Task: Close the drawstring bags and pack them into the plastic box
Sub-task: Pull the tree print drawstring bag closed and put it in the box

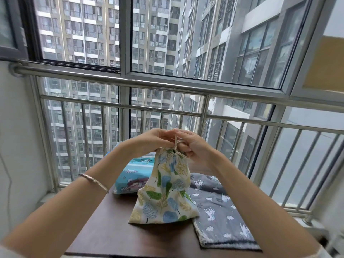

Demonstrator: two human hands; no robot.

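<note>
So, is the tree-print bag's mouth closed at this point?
Almost closed: the bag neck is gathered tight, with a small dark gap showing. The left hand and right hand pinch the cord above it.

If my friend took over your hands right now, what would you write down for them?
Left hand and right hand: both pinch the cord above the tree-print bag, which stands on the table with its neck gathered.
Blue bag lies behind it to the left; grey bag lies flat on the right.
Done: tree-print bag nearly closed.
Left: finish it, check the other two, pack all three. No plastic box plainly in view.
</note>
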